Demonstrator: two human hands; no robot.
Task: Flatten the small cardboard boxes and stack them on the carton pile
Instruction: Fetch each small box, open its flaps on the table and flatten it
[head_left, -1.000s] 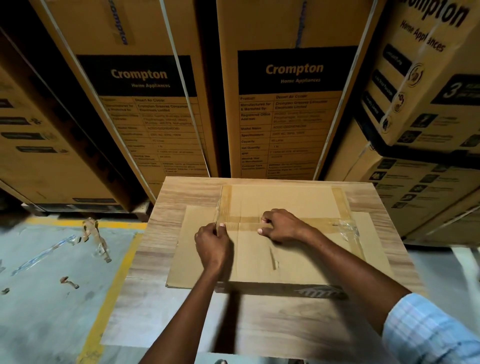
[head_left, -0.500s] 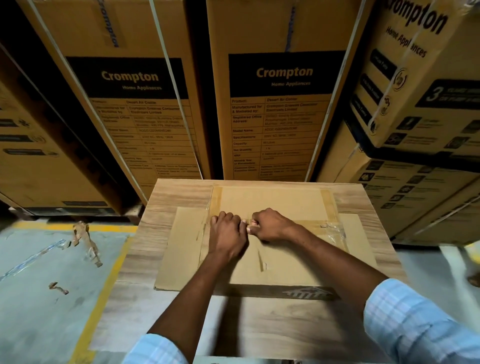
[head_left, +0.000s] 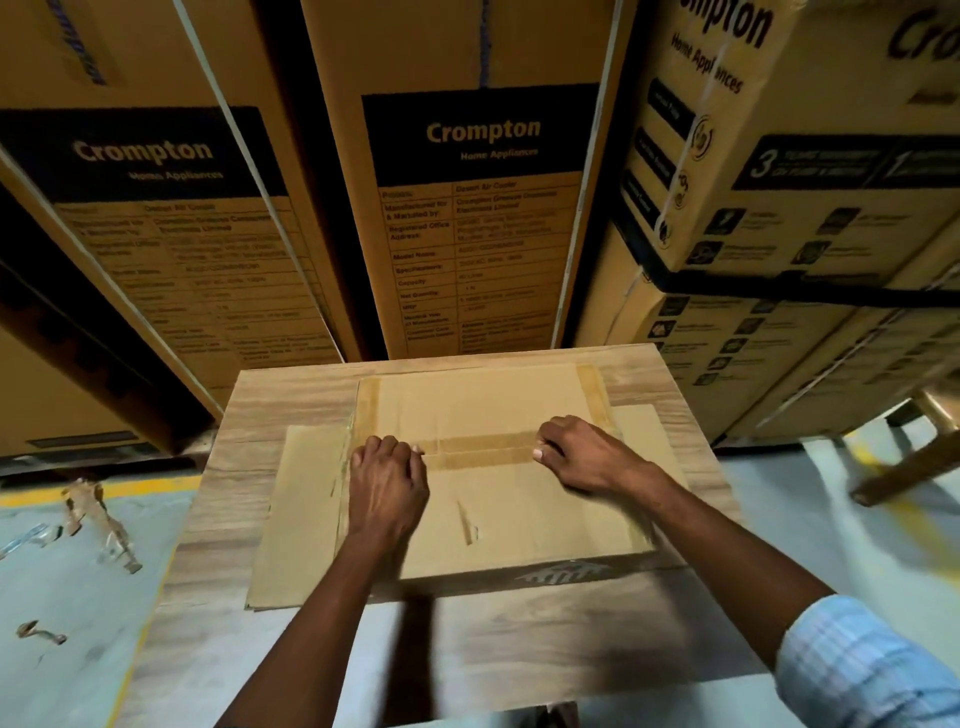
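Note:
A small brown cardboard box (head_left: 519, 514) lies low on a wooden table (head_left: 244, 410), with side flaps spread flat to the left and right. A strip of brown tape (head_left: 483, 449) runs across the seam on its top. My left hand (head_left: 387, 483) rests on the left end of that seam, fingers curled under. My right hand (head_left: 582, 454) sits at the right part of the seam, fingers curled with the tips pressed on the tape. Nothing shows inside either hand. The right hand is a little blurred.
Tall printed appliance cartons (head_left: 483, 234) stand close behind the table and to both sides. Torn tape scraps (head_left: 98, 519) lie on the grey floor at the left, by a yellow line (head_left: 130, 488). A wooden leg (head_left: 914, 462) juts in at the right.
My right hand has slid right along the taped seam, away from my left hand, which had shifted right from the tape's left end. The view has tilted slightly.

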